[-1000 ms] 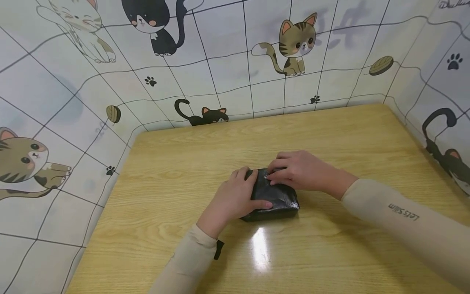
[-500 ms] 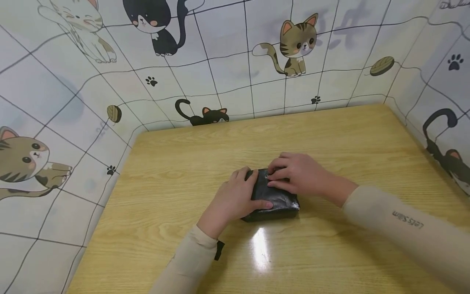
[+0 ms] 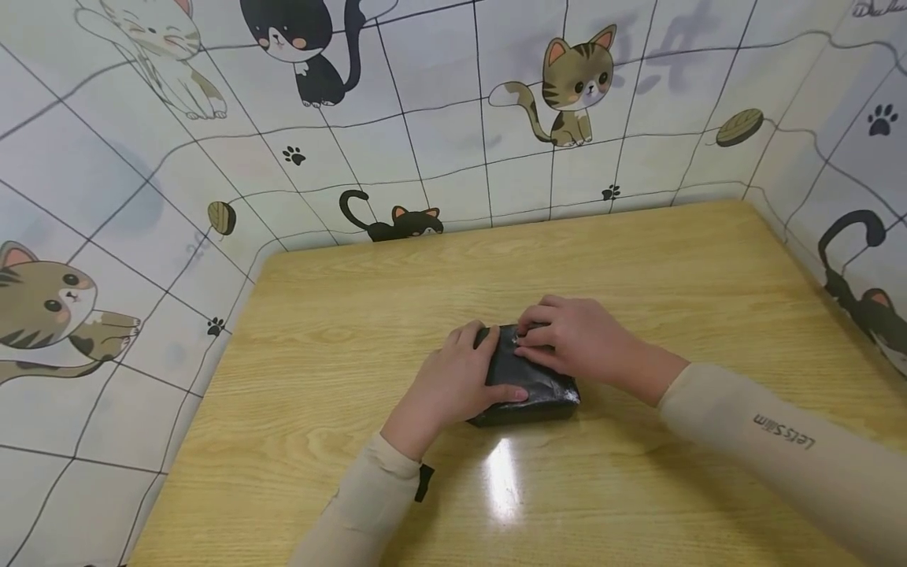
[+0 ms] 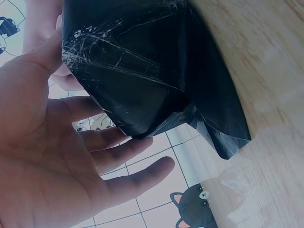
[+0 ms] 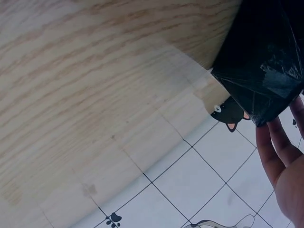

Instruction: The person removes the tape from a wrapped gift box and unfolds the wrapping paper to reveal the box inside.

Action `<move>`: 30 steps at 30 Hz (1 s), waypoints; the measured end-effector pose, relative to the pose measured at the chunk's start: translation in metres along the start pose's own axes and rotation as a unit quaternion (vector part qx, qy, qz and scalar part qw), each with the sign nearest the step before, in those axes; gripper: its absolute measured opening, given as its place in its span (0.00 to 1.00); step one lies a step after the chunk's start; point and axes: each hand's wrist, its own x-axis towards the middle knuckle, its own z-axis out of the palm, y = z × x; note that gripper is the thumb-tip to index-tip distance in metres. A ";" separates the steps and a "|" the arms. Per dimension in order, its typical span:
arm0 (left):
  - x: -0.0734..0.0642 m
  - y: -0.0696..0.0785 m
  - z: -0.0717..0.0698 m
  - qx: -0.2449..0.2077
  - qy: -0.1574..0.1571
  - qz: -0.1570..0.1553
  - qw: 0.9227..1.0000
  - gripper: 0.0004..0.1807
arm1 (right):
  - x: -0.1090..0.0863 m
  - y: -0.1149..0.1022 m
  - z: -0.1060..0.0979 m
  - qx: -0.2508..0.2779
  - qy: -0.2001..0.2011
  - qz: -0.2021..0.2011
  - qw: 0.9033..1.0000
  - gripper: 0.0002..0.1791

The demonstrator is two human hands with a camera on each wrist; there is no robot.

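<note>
A small boxy package (image 3: 534,379) in shiny black wrapping lies on the wooden table. My left hand (image 3: 448,379) holds it from the left, thumb along the near part of its top and fingers over the far left side. In the left wrist view, creases and pale scuffs mark the wrapping (image 4: 123,52), and a folded flap (image 4: 221,137) sticks out at one end. My right hand (image 3: 577,337) pinches at the package's top with bent fingertips, where a small whitish spot shows. The right wrist view has that hand's fingers (image 5: 268,152) at the package's edge.
The wooden table (image 3: 340,315) meets pale walls (image 3: 439,157) printed with cats and grid lines at the back and both sides. Beige sleeves (image 3: 765,433) cover both forearms. A small black strap end (image 3: 423,482) hangs from the left wrist.
My right hand shifts very slightly at the top of the package, and its forearm sits a little lower. The left hand keeps its hold; the package stays in place.
</note>
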 end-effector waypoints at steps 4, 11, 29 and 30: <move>0.000 0.000 0.001 0.000 -0.003 -0.001 1.000 0.57 | -0.001 0.000 0.000 0.010 -0.008 0.009 1.000 0.06; 0.000 0.000 0.003 0.003 0.006 0.001 1.000 0.57 | 0.000 -0.001 0.000 -0.008 -0.004 0.002 1.000 0.06; 0.001 -0.002 0.003 0.001 0.000 -0.004 1.000 0.56 | -0.001 -0.004 0.004 -0.063 0.029 -0.043 0.997 0.06; 0.001 -0.002 0.004 0.001 0.000 -0.004 1.000 0.56 | -0.002 -0.004 0.005 -0.064 0.031 -0.043 0.997 0.06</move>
